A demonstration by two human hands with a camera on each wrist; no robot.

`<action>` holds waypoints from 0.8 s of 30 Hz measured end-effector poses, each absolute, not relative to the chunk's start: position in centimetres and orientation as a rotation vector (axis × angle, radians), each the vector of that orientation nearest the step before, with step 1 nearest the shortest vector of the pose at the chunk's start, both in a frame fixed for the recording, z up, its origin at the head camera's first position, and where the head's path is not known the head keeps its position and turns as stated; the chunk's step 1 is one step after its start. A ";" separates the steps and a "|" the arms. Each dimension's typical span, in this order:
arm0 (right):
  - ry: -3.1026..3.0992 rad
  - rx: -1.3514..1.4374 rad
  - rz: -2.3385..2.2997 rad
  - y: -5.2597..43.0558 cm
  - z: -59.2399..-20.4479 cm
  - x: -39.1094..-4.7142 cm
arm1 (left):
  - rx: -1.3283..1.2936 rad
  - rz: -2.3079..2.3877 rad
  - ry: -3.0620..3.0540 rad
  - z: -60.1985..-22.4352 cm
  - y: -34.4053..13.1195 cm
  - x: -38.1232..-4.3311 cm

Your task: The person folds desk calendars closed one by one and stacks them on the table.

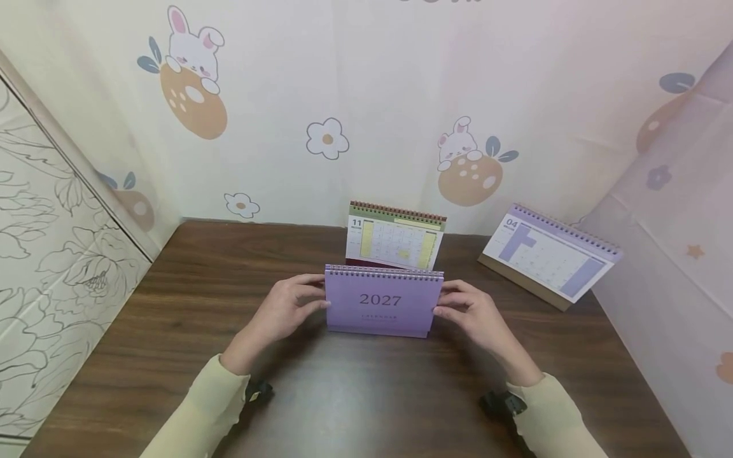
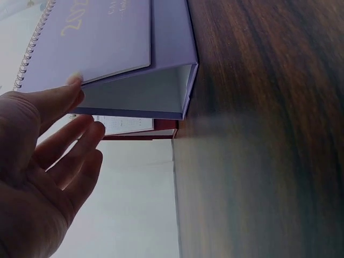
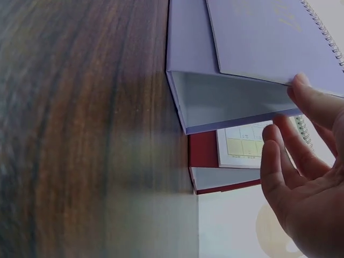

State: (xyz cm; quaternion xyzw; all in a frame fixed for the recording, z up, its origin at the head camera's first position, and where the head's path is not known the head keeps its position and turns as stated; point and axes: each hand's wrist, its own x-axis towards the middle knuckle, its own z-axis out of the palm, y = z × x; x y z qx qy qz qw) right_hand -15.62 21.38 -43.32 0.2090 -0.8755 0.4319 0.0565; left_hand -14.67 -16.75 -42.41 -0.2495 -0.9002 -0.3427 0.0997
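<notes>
A purple desk calendar (image 1: 382, 310) marked 2027 stands upright on the wooden table, its spiral binding along the top. The left hand (image 1: 283, 306) holds its left side edge; in the left wrist view that thumb (image 2: 64, 94) lies against the front cover's edge and the other fingers reach toward the back panel. On the opposite side, the right hand (image 1: 472, 312) holds the right edge, its thumb (image 3: 317, 102) on the front cover with fingers bent toward the rear. Both wrist views show the hollow triangular stand from its ends. Some fingertips are hidden behind the calendar.
Directly behind stands a red-based calendar (image 1: 395, 238) with month 11 showing, partly covered by the purple one. To the right, another calendar (image 1: 552, 254) on month 04 stands angled. A patterned curtain (image 1: 275, 95) hangs past the table's (image 1: 217, 267) back edge.
</notes>
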 end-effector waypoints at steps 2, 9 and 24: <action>-2.632 0.642 1.347 21.4 -43.4 -15.7 | -0.746 -1.027 -2.659 -42.4 -16.8 -14.7; -2.635 0.626 1.373 21.5 -43.9 -15.9 | -0.768 -1.059 -2.618 -42.7 -16.8 -14.8; -2.648 0.571 1.528 21.4 -42.6 -15.2 | -0.791 -1.075 -2.533 -42.1 -16.7 -14.4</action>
